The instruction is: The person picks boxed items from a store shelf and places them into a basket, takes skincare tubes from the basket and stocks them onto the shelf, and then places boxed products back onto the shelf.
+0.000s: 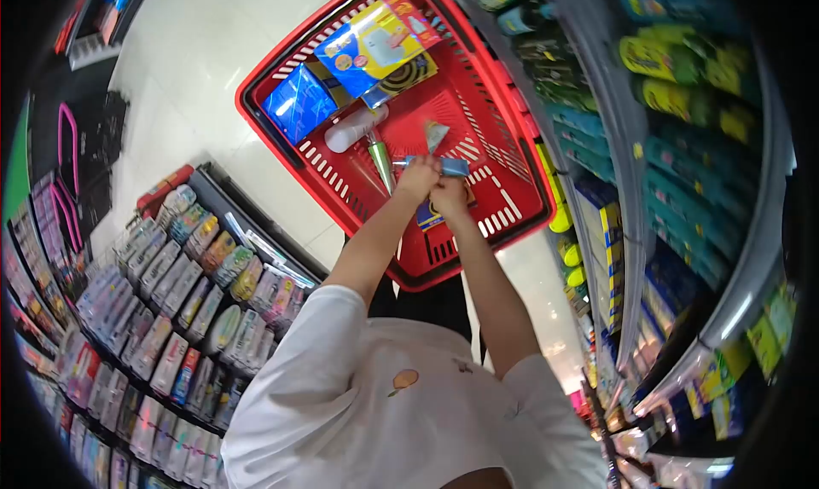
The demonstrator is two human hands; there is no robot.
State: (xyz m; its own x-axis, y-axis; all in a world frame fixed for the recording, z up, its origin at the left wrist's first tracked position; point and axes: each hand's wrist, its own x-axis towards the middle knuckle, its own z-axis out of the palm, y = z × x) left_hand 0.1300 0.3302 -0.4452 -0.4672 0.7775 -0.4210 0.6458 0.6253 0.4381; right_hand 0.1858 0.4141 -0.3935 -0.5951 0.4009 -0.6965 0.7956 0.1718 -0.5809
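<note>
Pinching a small blue packet inside the red shopping basket, left hand has fingers closed at its near-left end; right hand curls just below it, fingers bunched, grip unclear. Yellow-and-blue box, far-left in basket, carries coloured print, brand too blurred to read.

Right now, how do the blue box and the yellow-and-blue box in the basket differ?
The blue box looks mostly blue; the yellow-and-blue box carries large yellow areas and printed pictures.
The blue box looks smaller than the yellow-and-blue box.
Both sit inside the red basket.
</note>
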